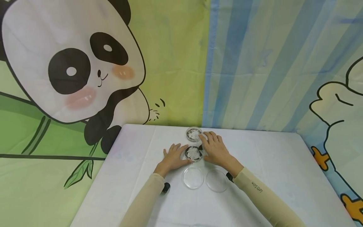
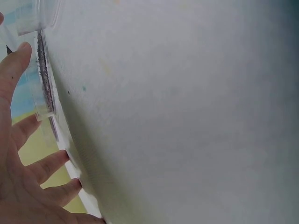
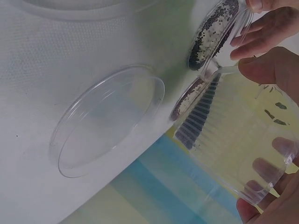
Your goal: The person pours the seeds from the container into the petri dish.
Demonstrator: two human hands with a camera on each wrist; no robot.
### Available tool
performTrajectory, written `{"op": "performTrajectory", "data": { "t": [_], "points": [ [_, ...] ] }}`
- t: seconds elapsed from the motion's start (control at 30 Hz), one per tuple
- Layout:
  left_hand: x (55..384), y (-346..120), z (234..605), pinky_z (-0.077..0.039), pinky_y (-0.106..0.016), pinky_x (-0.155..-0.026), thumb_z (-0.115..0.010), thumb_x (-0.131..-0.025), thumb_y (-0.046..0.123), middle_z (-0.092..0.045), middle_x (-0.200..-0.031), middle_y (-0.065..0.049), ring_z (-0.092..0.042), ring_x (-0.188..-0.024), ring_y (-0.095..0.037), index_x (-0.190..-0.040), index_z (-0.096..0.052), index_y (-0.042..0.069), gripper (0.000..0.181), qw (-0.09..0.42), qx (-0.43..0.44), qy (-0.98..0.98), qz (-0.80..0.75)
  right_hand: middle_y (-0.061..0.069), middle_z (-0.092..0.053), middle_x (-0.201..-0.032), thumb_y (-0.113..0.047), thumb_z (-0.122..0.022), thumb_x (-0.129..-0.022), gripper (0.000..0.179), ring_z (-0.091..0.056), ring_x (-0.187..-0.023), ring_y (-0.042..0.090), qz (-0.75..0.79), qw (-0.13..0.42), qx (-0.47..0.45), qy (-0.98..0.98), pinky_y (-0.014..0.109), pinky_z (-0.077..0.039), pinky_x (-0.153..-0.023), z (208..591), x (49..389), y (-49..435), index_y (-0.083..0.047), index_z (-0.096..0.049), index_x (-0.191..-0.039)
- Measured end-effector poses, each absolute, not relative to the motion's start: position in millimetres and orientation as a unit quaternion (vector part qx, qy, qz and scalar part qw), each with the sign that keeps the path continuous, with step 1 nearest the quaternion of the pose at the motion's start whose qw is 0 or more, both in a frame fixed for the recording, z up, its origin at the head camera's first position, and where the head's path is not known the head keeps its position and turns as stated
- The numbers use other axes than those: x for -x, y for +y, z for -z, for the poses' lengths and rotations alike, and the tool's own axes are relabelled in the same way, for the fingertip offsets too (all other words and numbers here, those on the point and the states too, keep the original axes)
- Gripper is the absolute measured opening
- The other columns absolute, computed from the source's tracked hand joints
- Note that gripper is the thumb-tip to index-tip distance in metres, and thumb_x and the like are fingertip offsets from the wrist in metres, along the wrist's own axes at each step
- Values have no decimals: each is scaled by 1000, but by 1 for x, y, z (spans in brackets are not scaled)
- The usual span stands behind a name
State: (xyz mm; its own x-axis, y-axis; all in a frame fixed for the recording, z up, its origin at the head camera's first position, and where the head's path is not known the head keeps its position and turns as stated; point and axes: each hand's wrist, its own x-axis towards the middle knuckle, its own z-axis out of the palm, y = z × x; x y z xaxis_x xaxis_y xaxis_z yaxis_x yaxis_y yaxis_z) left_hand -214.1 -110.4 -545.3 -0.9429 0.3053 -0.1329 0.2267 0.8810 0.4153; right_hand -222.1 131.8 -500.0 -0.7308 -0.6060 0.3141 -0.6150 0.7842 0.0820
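A clear petri dish with a layer of white and dark grains stands between the hands. My left hand holds it at the side, with thumb and forefinger spread around its rim and the other fingers splayed. My right hand grips a clear, thin plastic piece with a dark ridged strip, thumb on one edge and fingers on the opposite one. Its narrow end reaches beside the dish's rim. Just behind is a second petri dish of similar grains, partly overlapped by the right fingertips.
Two clear round dish lids lie side by side at the front, the right one under the right forearm. The white tabletop ends at a printed curtain. Black wrist-camera parts show at the sleeves.
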Motion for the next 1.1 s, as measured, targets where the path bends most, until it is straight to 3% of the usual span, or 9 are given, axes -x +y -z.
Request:
{"op": "performTrajectory", "data": {
  "t": [0.5,0.9,1.1],
  "points": [
    [217,-109,544,-8,-77,-107,-65,-86,67,-29,-160,-15,-17,-147,-44,-155,-38,31,82,99,-141,965,-199,25,-38,-146,-32,-90,-68,101,-36,-131,44,-51,145,-313,-937,60,-39,-95,498,222,134,-5,-38,-150],
    [215,-109,544,-10,-77,-107,-65,-85,68,-31,-160,-15,-19,-147,-44,-155,-39,31,82,96,-142,966,-195,23,-39,-145,-32,-89,-68,98,-34,-131,45,-217,92,-246,-940,63,-35,-96,504,220,148,-7,-39,-149],
    [214,-110,544,-9,-77,-108,-65,-86,66,-30,-160,-15,-18,-147,-44,-155,-39,30,82,95,-141,966,-197,24,-45,-142,-31,-90,-66,98,-37,-128,46,-316,93,-216,-919,67,-32,-96,512,214,161,-4,-40,-147]
  ]
}}
